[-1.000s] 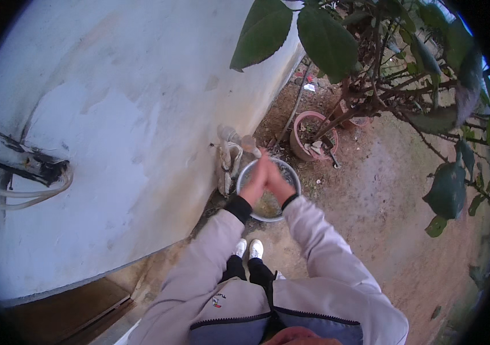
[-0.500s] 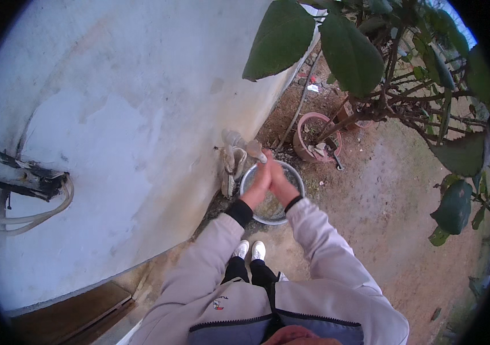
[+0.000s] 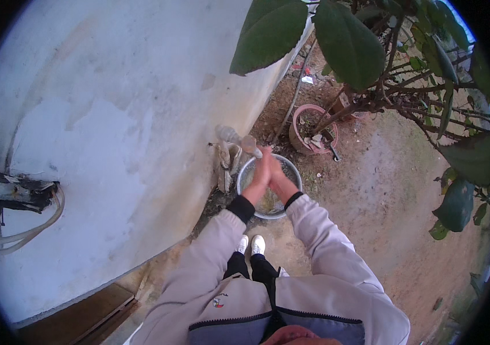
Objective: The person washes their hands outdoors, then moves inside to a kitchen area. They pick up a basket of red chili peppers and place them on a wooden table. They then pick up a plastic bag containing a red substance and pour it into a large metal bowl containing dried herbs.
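The metal basin (image 3: pixel 272 217) has a silvery-grey rim, the tap (image 3: pixel 250 145) at its far left is dull grey and tan, the flowerpot (image 3: pixel 299 139) beyond it dusty pink, and the broad leaves (image 3: pixel 348 49) farther past it deep green. Left of the basin the wall (image 3: pixel 112 144) is bluish white, mottled with yellowish-brown stains, while the ground (image 3: pixel 411 172) to its right is reddish brown blotched grey. On the basin's near side are white shoes (image 3: pixel 258 244), black trousers (image 3: pixel 263 270) and a plain pale-mauve jacket (image 3: pixel 337 241) with black cuffs (image 3: pixel 241 209) and blue-grey lining (image 3: pixel 230 329).
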The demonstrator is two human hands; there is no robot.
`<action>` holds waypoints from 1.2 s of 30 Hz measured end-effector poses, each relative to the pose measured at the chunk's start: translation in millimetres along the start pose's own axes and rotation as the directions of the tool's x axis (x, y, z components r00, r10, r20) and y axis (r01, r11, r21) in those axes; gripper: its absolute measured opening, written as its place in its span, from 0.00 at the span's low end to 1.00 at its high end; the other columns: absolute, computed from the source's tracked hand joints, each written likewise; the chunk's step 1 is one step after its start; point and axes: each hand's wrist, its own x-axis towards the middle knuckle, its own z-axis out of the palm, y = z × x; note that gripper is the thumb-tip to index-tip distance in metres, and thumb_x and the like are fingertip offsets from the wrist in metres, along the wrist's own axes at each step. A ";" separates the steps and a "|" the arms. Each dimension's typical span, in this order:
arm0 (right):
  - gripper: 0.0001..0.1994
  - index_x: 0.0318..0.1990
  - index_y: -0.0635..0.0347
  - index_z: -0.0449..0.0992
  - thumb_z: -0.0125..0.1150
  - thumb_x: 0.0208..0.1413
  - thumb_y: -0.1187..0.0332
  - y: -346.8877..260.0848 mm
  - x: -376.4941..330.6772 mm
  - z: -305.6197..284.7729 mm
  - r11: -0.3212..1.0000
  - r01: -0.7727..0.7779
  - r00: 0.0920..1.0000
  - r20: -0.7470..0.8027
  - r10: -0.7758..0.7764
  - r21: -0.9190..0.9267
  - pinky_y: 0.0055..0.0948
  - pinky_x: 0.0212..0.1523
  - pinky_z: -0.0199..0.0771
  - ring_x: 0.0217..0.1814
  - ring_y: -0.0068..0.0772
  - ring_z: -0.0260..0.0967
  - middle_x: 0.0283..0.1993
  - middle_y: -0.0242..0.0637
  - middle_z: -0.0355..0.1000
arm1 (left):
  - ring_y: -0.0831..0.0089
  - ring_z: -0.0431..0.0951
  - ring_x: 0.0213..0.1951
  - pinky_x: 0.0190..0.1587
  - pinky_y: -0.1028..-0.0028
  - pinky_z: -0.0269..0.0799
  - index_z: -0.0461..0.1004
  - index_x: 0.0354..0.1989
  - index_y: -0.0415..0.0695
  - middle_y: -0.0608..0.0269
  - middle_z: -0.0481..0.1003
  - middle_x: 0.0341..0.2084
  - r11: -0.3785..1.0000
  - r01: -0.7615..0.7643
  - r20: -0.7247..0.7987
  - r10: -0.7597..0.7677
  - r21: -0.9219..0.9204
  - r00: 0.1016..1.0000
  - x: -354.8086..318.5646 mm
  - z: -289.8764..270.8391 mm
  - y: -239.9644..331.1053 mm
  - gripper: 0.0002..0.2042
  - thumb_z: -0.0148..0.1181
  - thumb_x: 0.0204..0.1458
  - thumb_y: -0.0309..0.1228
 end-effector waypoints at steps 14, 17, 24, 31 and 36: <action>0.15 0.53 0.64 0.72 0.45 0.59 0.80 8.7 -34.2 -2.3 -0.310 0.523 0.691 0.608 -0.391 -0.794 0.30 0.55 0.69 0.56 0.36 0.69 0.49 0.40 0.74 | 0.61 0.74 0.27 0.37 0.58 0.74 0.66 0.25 0.48 0.62 0.71 0.20 0.755 0.264 0.108 -0.250 -0.600 0.962 42.3 -13.2 12.9 0.13 0.53 0.61 0.39; 0.17 0.55 0.60 0.72 0.46 0.60 0.76 -3.2 -35.0 3.5 -0.351 0.572 0.737 0.652 -0.177 -0.741 0.36 0.56 0.69 0.54 0.46 0.72 0.52 0.48 0.74 | 0.60 0.75 0.30 0.41 0.59 0.75 0.70 0.31 0.46 0.58 0.75 0.26 0.817 0.215 -0.021 -0.267 -0.535 0.963 38.5 -9.5 9.8 0.12 0.51 0.62 0.40; 0.16 0.55 0.54 0.75 0.47 0.64 0.68 9.2 -5.6 42.7 0.933 0.209 0.974 0.149 -0.172 -0.291 0.30 0.62 0.60 0.64 0.37 0.62 0.62 0.38 0.67 | 0.60 0.79 0.39 0.47 0.62 0.76 0.69 0.52 0.43 0.52 0.77 0.44 0.621 0.357 0.320 -0.176 -0.697 0.931 -15.6 8.1 54.9 0.23 0.51 0.61 0.49; 0.12 0.50 0.61 0.74 0.48 0.63 0.70 3.2 -8.9 48.3 -0.061 0.532 0.778 0.517 -0.358 -0.844 0.31 0.48 0.73 0.47 0.37 0.74 0.44 0.42 0.76 | 0.61 0.78 0.34 0.42 0.61 0.76 0.72 0.43 0.45 0.54 0.77 0.35 0.578 0.378 0.304 -0.226 -0.723 0.926 -26.6 7.9 41.4 0.17 0.53 0.60 0.47; 0.17 0.53 0.66 0.71 0.46 0.56 0.82 8.3 -23.0 25.4 0.577 0.233 0.961 0.095 -0.260 -0.783 0.27 0.57 0.67 0.56 0.31 0.68 0.58 0.34 0.70 | 0.62 0.77 0.30 0.39 0.61 0.75 0.72 0.38 0.46 0.56 0.77 0.30 0.723 0.327 0.192 -0.265 -0.609 0.945 -1.4 -0.2 51.3 0.15 0.55 0.60 0.46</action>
